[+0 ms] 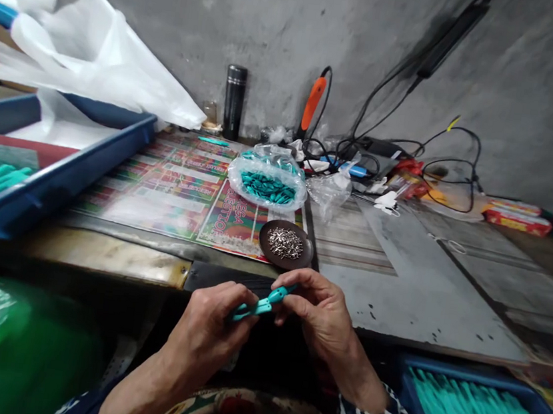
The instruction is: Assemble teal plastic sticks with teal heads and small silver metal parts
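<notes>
At the near edge of the bench (pixel 425 306), the light teal strip (pixel 260 308) and a darker teal piece (pixel 277 294) meet end to end between the hands. The left hand (pixel 215 320) pinches the forked strip; the right hand (pixel 319 306) grips the darker piece by its far end. The joining looks partway along: the parts touch, but whether they are fastened I cannot tell. Plenty seems left, with metal bits (pixel 285 242) in the dish (pixel 265 249) at 12 o'clock from the hands and dark teal pieces (pixel 269 188) bagged beyond. Teal lengths fill trays towards 9–10 and 3–4 o'clock; which are finished is unclear. The held pair's long axis runs 8 to 2 o'clock, darker end towards 2.
</notes>
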